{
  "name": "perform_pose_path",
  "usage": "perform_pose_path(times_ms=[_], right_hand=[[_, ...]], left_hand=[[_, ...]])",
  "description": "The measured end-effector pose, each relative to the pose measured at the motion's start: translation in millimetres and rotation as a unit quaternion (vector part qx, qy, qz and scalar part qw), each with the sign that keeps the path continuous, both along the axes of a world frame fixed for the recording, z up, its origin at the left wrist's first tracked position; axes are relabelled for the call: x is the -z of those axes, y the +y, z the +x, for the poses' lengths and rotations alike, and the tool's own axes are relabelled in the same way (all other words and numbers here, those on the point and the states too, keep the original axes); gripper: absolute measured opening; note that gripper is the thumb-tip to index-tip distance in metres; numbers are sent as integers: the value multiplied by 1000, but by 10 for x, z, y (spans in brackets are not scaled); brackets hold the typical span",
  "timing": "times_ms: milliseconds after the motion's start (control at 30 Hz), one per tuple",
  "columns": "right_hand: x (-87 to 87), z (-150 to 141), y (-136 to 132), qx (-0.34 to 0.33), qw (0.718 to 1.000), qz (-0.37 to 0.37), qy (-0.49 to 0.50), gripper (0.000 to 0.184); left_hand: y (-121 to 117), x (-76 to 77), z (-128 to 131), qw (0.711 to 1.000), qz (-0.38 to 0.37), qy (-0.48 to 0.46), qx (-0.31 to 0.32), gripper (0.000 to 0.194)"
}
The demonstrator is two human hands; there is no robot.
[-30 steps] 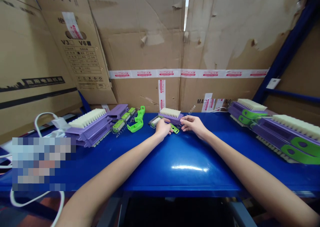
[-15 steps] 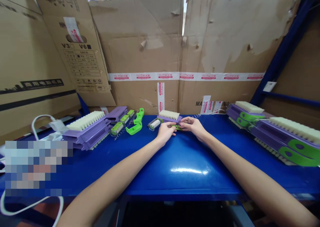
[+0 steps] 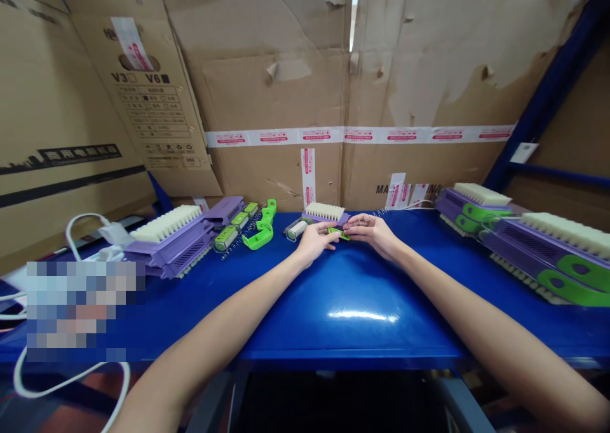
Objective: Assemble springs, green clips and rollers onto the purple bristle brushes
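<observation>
Near the back middle of the table, my left hand (image 3: 312,242) is closed, fingertips on a small green plastic piece (image 3: 339,233). From the other side my right hand (image 3: 374,235) closes its thumb and fingers on the same piece. A thin coiled wire strip (image 3: 379,214), perhaps a spring, shows behind my right fingers; whether they touch it I cannot tell. Just behind both hands lies a purple brush part with cream bristles (image 3: 325,213) facing up. Left of my left hand sits a small clear-and-grey case (image 3: 296,228).
Green-and-clear cases (image 3: 227,236) and bright green handle pieces (image 3: 260,235) lie left of centre. Purple brushes are stacked at left (image 3: 166,249) and right (image 3: 538,249). White cables (image 3: 71,392) hang at the left edge. Cardboard sheets (image 3: 276,71) wall the back of the blue table (image 3: 295,319).
The view has tipped slightly downward. My hands stay around the green piece; more of it shows between my fingers now.
</observation>
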State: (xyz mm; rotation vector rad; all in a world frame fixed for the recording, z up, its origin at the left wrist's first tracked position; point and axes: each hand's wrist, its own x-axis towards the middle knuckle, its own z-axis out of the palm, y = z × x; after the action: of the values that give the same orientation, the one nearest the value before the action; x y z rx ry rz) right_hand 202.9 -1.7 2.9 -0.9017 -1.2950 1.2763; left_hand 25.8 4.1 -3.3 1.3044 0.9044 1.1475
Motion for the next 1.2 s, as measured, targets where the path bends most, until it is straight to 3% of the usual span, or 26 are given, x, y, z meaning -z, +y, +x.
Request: perform_pose_path(times_ms=[300,433,567,933,1200], right_hand=[[31,0,13,-8,996,64,-64,34],[72,-56,28,3,982,125,-138,30],[112,-106,25,18,965,175,-194,24],[82,-112,18,56,968,178,-168,29],[54,-120,1,63,956,201,-204,26]], left_hand=[[-17,-17,36,999,-2,36,-38,23],[-9,-30,31,997,10,48,-64,32],[6,-26,24,995,2,59,-80,23],[6,-22,8,992,19,73,-101,23],[-13,-46,10,994,12,93,-49,51]])
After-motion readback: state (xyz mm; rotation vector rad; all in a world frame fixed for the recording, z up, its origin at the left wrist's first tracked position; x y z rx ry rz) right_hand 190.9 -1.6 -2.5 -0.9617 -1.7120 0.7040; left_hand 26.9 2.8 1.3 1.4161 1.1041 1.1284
